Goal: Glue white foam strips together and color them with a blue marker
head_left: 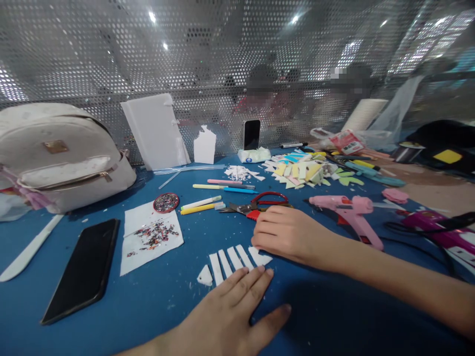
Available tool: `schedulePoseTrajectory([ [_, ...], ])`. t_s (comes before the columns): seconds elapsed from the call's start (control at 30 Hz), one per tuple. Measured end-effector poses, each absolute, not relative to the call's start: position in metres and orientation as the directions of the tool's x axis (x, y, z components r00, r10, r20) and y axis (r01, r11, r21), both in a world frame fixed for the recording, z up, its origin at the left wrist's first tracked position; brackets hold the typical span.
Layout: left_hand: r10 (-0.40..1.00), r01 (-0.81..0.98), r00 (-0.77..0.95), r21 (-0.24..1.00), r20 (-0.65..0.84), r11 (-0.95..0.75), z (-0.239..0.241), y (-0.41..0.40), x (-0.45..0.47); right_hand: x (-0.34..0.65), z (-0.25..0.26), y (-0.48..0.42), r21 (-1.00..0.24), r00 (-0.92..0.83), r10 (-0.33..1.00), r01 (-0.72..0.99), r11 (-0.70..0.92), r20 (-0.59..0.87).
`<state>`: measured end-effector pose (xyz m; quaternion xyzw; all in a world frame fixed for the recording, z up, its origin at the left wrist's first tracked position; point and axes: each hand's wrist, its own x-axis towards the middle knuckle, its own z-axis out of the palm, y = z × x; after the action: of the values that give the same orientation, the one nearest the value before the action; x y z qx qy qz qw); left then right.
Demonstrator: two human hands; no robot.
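Note:
Several white strips (227, 262) lie side by side on the blue tabletop, with a small white triangular piece (205, 276) that has a hole at the left end and a notched white piece (259, 257) at the right end. My left hand (237, 306) is flat, fingers stretched out, with its fingertips over the lower ends of the strips. Beside the notched piece, my right hand (285, 232) rests with curled fingers close together; its fingertips are hidden, so I cannot tell what they hold. Just beyond it are red-handled scissors (269, 199) and red-handled pliers (241, 209).
To the right are a pink glue gun (345, 205) and a purple tool (438, 230) with a black cord. Colored scraps (304, 170) and markers (202, 207) lie farther back. At left are a phone (83, 269), glitter on white paper (129, 257) and a backpack (63, 153).

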<state>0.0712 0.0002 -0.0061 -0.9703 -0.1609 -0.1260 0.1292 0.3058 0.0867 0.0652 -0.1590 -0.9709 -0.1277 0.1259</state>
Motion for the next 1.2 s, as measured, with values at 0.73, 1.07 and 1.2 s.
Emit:
schedulePoseTrajectory([
  [0.73, 0.303, 0.35, 0.914, -0.15, 0.269, -0.925, -0.008, -0.0015, 0.0706, 0.306, 0.0644, 0.0888, 0.2, -0.918, 0.301, 0.355, 0.913, 0.258],
  [1.07, 0.311, 0.35, 0.917, -0.131, 0.249, -0.928, -0.0049, -0.001, 0.0708, 0.3097, 0.0626, 0.0919, 0.211, -0.921, 0.304, 0.356, 0.91, 0.243],
  [1.2, 0.3, 0.342, 0.922, -0.157, 0.244, -0.926, -0.0033, -0.0003, 0.0699, 0.3127, 0.0609, 0.0927, 0.219, -0.921, 0.311, 0.361, 0.907, 0.233],
])
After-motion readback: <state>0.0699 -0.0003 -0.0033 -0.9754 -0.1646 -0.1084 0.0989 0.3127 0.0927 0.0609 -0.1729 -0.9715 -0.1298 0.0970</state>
